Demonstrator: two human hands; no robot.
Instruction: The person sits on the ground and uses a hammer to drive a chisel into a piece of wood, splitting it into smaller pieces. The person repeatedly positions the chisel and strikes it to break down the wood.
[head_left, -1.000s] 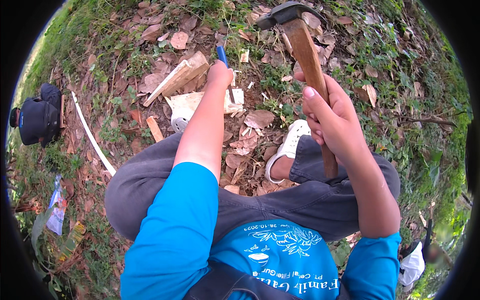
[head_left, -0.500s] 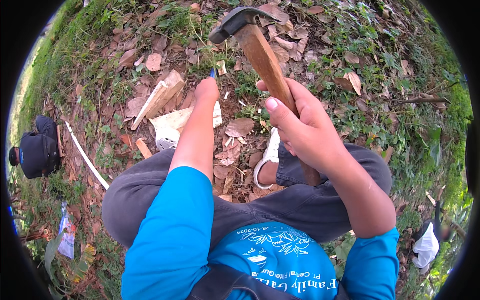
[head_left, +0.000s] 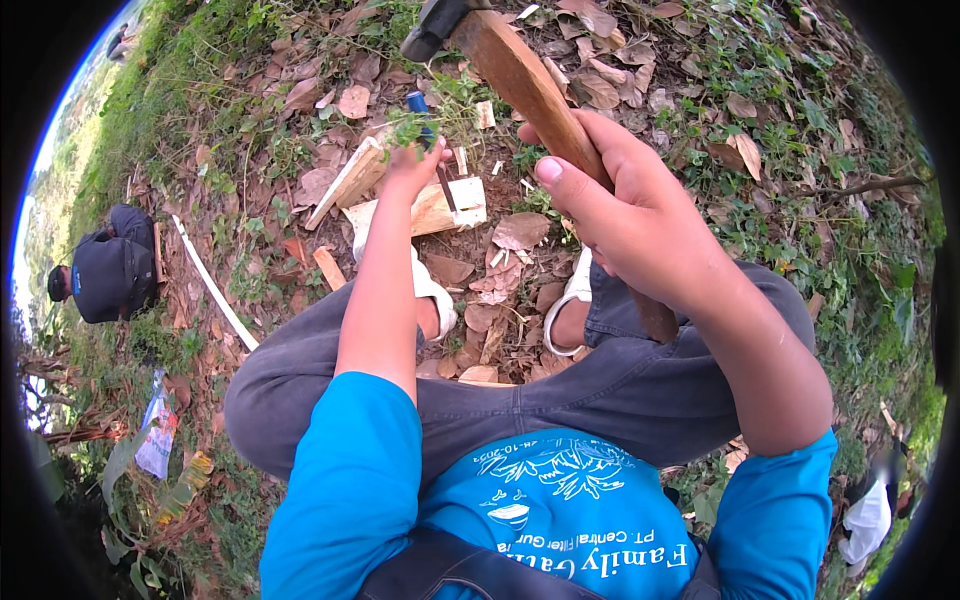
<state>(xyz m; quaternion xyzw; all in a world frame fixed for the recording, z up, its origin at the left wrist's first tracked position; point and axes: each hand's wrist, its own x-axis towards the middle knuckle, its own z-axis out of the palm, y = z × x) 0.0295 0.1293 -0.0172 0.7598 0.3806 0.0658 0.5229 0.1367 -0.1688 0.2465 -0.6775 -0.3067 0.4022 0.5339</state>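
The right hand [head_left: 640,225] is closed around a raised hammer [head_left: 520,80]; the left hand [head_left: 412,165] grips a blue-handled chisel [head_left: 428,130] on a wood block [head_left: 430,210].

Right hand [head_left: 640,225]: closed around wooden handle of hammer [head_left: 520,75], dark head raised at top of view. Left hand [head_left: 412,165]: gripping blue-handled chisel [head_left: 430,140], tip on pale wood block [head_left: 430,208]. Plank [head_left: 348,182] just beside block. Ground: dry leaves [head_left: 520,232], grass. 1 crouching person [head_left: 110,272] far left.
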